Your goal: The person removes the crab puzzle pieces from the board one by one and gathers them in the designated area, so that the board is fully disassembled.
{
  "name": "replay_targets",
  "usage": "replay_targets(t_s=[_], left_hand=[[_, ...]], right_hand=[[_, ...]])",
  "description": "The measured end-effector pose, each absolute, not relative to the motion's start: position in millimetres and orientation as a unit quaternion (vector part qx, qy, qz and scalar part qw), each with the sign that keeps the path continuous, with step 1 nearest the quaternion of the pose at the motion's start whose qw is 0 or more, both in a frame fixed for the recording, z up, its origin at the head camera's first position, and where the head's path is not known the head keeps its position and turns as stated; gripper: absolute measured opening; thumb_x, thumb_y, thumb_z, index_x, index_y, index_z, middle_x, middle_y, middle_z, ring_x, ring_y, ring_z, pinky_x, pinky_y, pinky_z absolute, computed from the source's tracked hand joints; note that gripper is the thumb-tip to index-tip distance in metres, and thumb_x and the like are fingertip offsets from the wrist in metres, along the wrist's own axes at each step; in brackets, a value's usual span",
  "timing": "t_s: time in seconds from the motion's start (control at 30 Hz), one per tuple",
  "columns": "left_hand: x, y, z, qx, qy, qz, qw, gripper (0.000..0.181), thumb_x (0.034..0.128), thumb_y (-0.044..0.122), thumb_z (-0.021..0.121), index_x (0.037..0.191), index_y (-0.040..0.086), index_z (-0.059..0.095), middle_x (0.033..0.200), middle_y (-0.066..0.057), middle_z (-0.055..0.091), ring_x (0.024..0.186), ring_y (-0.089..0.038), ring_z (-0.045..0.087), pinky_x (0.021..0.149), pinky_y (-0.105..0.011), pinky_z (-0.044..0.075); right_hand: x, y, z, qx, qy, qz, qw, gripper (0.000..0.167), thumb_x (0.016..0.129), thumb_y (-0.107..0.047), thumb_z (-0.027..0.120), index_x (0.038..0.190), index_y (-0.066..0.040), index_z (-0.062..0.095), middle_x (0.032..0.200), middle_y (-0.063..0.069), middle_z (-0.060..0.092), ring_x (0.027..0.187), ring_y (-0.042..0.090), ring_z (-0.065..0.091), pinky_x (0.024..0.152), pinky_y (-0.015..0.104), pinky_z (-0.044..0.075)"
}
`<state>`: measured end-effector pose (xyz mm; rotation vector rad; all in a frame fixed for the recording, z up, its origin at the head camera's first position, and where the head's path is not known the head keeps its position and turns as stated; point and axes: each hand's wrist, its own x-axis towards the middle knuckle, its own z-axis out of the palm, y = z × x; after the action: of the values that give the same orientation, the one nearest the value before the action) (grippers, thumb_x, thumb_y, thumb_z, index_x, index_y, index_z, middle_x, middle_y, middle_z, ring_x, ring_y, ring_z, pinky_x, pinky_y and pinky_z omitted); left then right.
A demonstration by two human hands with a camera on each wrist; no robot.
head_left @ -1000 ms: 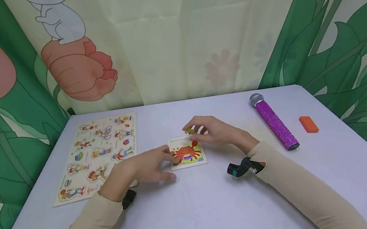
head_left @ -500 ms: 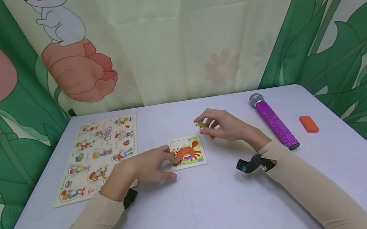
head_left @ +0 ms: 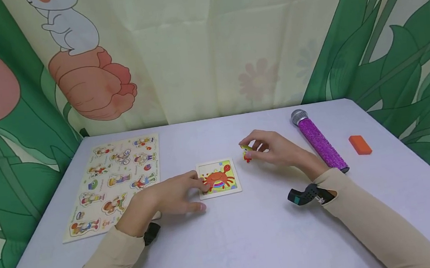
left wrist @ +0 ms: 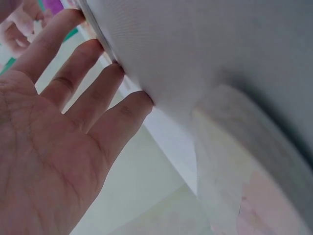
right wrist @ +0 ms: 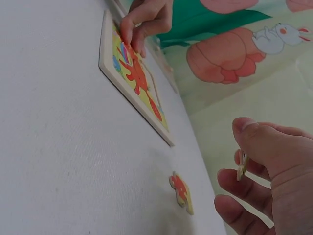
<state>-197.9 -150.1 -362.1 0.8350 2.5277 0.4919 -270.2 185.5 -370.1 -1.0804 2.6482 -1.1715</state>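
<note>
- The left hand [head_left: 176, 194], centre-left of the head view, rests straight-fingered on the left side of the crab puzzle board [head_left: 227, 192], steadying it rather than clasping it; light, even pressure should be enough.
- Best to leave that touch near the edge; fingers creeping further over the crab [head_left: 219, 179] could nudge whatever sits in the frame. A pale patch at the board's upper left looks like an unfilled recess.
- The right hand [head_left: 273, 147], right of centre, has a narrow pinch on a small piece [right wrist: 241, 169]: thumb on one face, fingertips on the other. In the right wrist view it shows almost edge-on, lower right, clear of the table [head_left: 227, 246].
- So slim a piece probably twists easily, so a soft, square pinch suits it better than squeezing.
- A loose red-and-yellow piece [right wrist: 181, 192] lies on the table, bottom centre of the right wrist view, between board and right hand, touching neither. Lowering anything here calls for flat contact beside it, never overlapping.
- The forearm needs care: the purple microphone [head_left: 320, 142], right of frame, lies close behind the right wrist and might roll if knocked.
</note>
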Motion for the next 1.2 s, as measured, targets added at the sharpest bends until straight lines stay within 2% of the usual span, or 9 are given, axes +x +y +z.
replay_targets(t_s=[0.5, 0.97, 1.2], left_hand=[[-199, -154, -363, 0.317, 0.905, 0.186, 0.214, 0.05, 0.0918, 0.041, 0.077, 0.138, 0.024, 0.067, 0.124, 0.006, 0.051, 0.118, -0.015, 0.052, 0.11, -0.041, 0.043], [-198, -152, -363, 0.319, 0.904, 0.179, 0.223, 0.051, 0.0924, 0.042, 0.076, 0.14, 0.024, 0.065, 0.125, 0.005, 0.051, 0.119, -0.016, 0.051, 0.111, -0.04, 0.042], [-201, -151, -362, 0.307, 0.908, 0.178, 0.225, 0.053, 0.0906, 0.052, 0.075, 0.136, 0.025, 0.067, 0.124, 0.006, 0.051, 0.119, -0.015, 0.051, 0.11, -0.04, 0.044]], right_hand=[[-272, 208, -379, -0.315, 0.878, -0.359, 0.021, 0.035, 0.096, -0.021, 0.075, 0.129, -0.012, 0.068, 0.121, -0.001, 0.066, 0.1, 0.018, 0.068, 0.088, 0.041, 0.058], [-273, 223, -386, -0.303, 0.891, -0.337, 0.032, 0.033, 0.096, -0.022, 0.075, 0.128, -0.015, 0.069, 0.121, -0.004, 0.067, 0.096, 0.016, 0.067, 0.084, 0.035, 0.057], [-276, 224, -387, -0.296, 0.895, -0.333, 0.038, 0.032, 0.094, -0.022, 0.077, 0.125, -0.018, 0.071, 0.117, -0.004, 0.068, 0.095, 0.017, 0.065, 0.083, 0.034, 0.055]])
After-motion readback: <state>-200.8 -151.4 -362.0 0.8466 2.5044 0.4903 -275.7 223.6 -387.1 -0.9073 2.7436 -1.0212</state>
